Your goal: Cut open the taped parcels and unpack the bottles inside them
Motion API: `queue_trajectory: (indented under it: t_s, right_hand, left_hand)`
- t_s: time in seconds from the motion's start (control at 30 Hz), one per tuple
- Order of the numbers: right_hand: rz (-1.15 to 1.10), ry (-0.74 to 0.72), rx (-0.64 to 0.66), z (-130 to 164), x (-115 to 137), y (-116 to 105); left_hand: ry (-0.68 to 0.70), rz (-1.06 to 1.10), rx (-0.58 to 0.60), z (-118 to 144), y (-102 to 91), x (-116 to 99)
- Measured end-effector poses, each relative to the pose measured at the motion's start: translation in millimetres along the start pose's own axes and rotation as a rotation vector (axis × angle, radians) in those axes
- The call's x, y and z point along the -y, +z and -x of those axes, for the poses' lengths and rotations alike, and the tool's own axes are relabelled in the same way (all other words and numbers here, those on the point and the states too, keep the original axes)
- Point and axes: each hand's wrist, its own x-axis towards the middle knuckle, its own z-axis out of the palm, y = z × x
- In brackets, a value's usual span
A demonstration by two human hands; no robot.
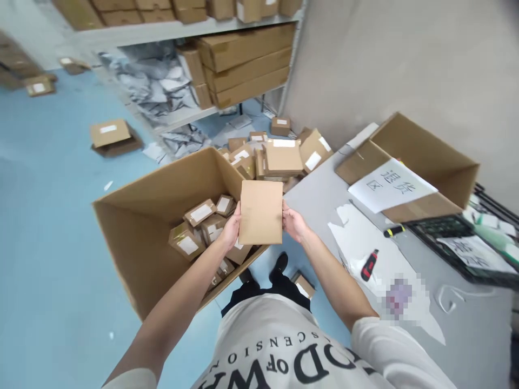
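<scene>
A flat brown cardboard box (261, 212) is held up in front of me, its plain side facing the camera. My left hand (232, 227) grips its left edge, and my right hand (294, 222) has its right edge, fingers partly hidden behind. Below and to the left stands a large open carton (133, 254), with several small labelled boxes (187, 245) lying inside it. The held box overlaps the carton's right rim in the view.
On the right, a grey table (320, 197) bears an open carton (430, 146) with a handwritten sheet, a red utility knife (369, 265) and a black crate (466, 243). Boxes (284, 156) are piled beyond. A shelf (182, 32) holds cartons and grey parcels. One box (303, 285) lies near my feet.
</scene>
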Motion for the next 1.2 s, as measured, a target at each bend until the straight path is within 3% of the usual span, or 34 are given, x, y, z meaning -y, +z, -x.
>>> queue_trajectory:
  t_s: [0.13,0.3,0.4,0.5,0.6,0.7,0.87,1.03,1.2]
  right_hand:
    - [-0.181,-0.042,-0.093,34,-16,-78]
    - [-0.133,-0.047,-0.245,68,-39,-205]
    - [-0.064,-0.017,-0.251,82,-52,-282]
    - [0.000,-0.005,-0.233,91,-65,-344]
    - [-0.005,0.046,-0.281,95,-79,-388]
    - [-0.032,0.139,-0.288,93,-91,-417]
    - [-0.056,0.316,-0.131,74,-106,-445]
    - [0.009,0.307,-0.126,49,-115,-458]
    - [-0.038,0.361,-0.124,44,-112,-460]
  left_hand:
    - [-0.084,-0.066,0.118,-27,69.9,39]
    - [-0.216,-0.052,0.226,-41,169.0,123]
    - [-0.337,-0.002,0.276,-39,223.3,174]
    - [-0.433,0.042,0.278,-38,265.1,217]
    - [-0.528,0.047,0.226,-41,292.5,248]
    - [-0.621,0.052,0.200,-44,307.6,269]
    - [-0.707,-0.015,0.195,-47,317.6,288]
    - [-0.751,0.036,0.184,-56,319.5,296]
    - [-0.807,0.003,0.167,-73,317.1,293]
